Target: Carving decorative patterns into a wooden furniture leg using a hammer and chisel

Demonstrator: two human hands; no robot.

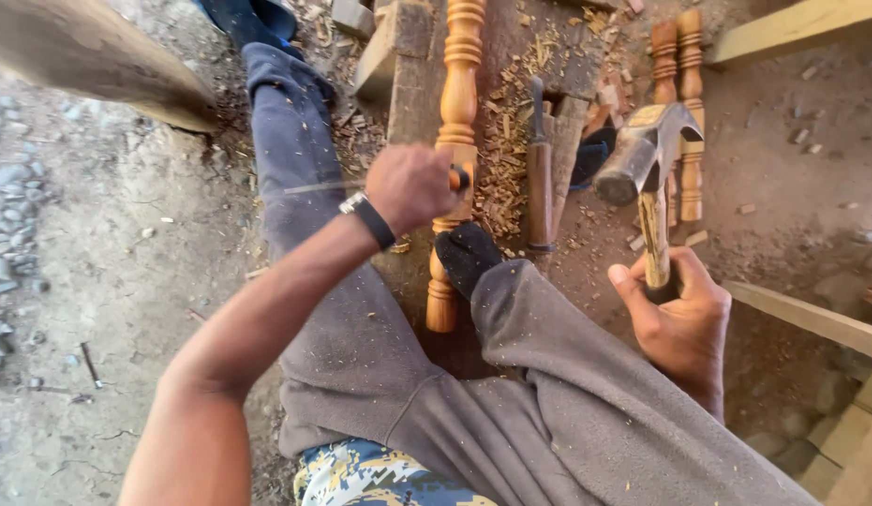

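My right hand [680,309] grips the wooden handle of a claw hammer [646,150], whose steel head is raised above the ground. My left hand [410,186] is closed around an orange-handled chisel [460,176], pressed against a turned wooden spindle [456,141]. The spindle lies lengthwise on a dark plank [419,84], and my foot in a black sock [466,255] rests beside its near end. A black wristband sits on my left wrist.
Another chisel with a wooden handle [539,169] lies right of the spindle among wood chips [504,159]. Two more turned spindles [678,103] lie further right. Timber planks [792,28] border the right side; gravel and dirt lie to the left.
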